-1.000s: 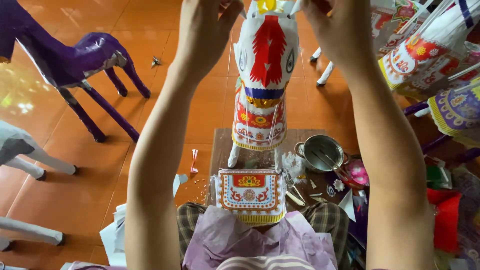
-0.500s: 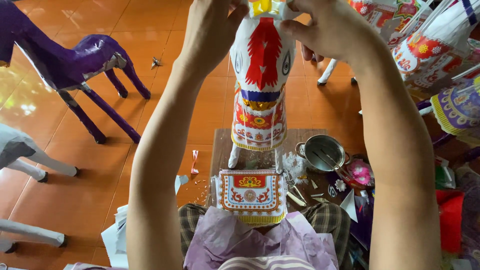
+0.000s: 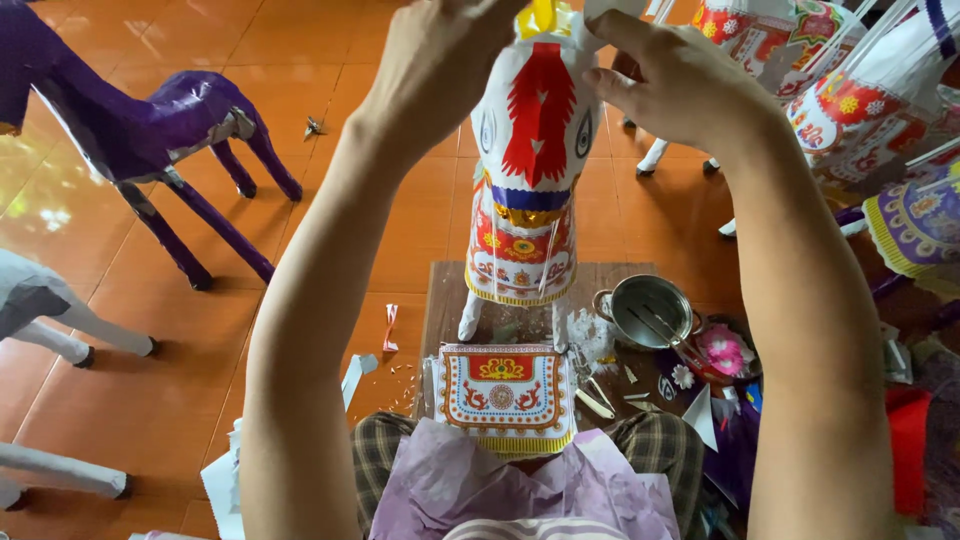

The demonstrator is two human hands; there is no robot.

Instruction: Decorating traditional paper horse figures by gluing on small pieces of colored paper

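A white paper horse (image 3: 530,190) stands upright on a wooden board (image 3: 440,300) in front of me, decorated with a red mane, blue and gold bands and patterned trim. My left hand (image 3: 440,60) grips the top left of its head. My right hand (image 3: 670,80) pinches the top right of the head, fingers beside a yellow piece (image 3: 540,18) at the crown. A patterned red and yellow saddle piece (image 3: 503,395) lies near my lap. Pale purple tissue paper (image 3: 470,490) covers my knees.
A purple paper horse (image 3: 150,130) stands at the left, with grey-white horse legs (image 3: 60,330) below it. Decorated horses (image 3: 860,90) crowd the upper right. A small metal pot (image 3: 650,312), a pink flower (image 3: 725,352) and paper scraps lie on the board's right. The floor is orange tile.
Both my hands have shifted slightly lower and closer on the horse's head. The view has dropped a little, so the horse's head sits higher in the frame.
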